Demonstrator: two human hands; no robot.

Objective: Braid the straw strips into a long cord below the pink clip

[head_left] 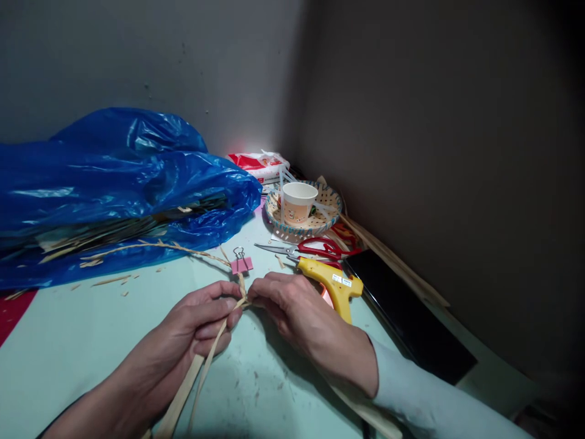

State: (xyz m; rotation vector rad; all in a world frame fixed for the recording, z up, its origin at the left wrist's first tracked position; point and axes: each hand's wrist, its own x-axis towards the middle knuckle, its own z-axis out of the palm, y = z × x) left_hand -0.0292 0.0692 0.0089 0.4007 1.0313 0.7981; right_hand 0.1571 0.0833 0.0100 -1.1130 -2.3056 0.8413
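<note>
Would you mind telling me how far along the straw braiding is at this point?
Done: a braided cord runs from the hands toward the blue bag, held by a pink binder clip. In hand: the left hand and right hand pinch the braid's working end. Left: loose flat strips trail toward the camera unbraided. The glue gun and scissors lie untouched.

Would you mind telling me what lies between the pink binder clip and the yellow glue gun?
In the head view, the red-handled scissors lie on the table between the pink binder clip and the yellow glue gun, blades pointing toward the clip.
</note>
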